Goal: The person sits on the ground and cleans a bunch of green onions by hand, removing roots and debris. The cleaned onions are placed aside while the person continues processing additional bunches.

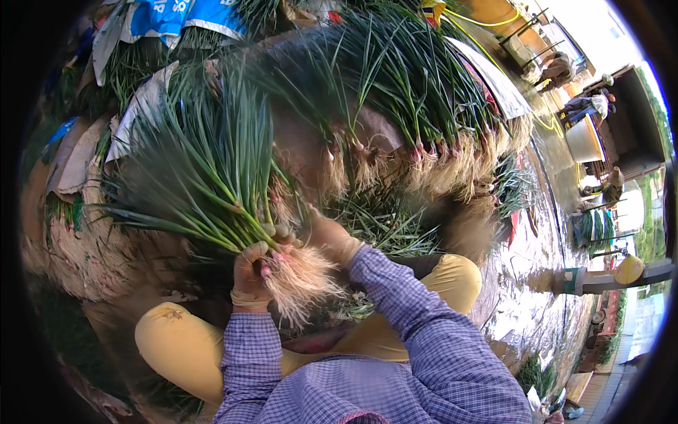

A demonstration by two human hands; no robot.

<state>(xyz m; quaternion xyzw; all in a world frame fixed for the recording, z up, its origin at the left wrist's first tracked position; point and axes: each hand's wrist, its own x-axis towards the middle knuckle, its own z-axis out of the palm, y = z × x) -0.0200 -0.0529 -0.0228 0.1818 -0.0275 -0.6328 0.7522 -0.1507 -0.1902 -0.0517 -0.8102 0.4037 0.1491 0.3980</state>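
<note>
My left hand (255, 267), in a thin glove, is wrapped around the lower stems of a bunch of green garlic (233, 206). Its long leaves fan up and left, while pink bulbs and pale stringy roots (304, 281) hang toward my lap. Close by on the right is my right hand (327, 236), beside the roots of the bunch. Its fingers are blurred and partly hidden, so whether they grip a stem is unclear. Ahead, more green garlic plants (402, 85) lie in a row, roots toward me.
Cut leaves (392, 222) litter the space beyond my right hand. Rooted bundles (85, 254) are stacked at left, near blue-and-white sacks (180, 21). At right are wet ground (522, 281), a yellow hose (476, 45), a pale tub (584, 139), a post (598, 280) and several people (588, 106).
</note>
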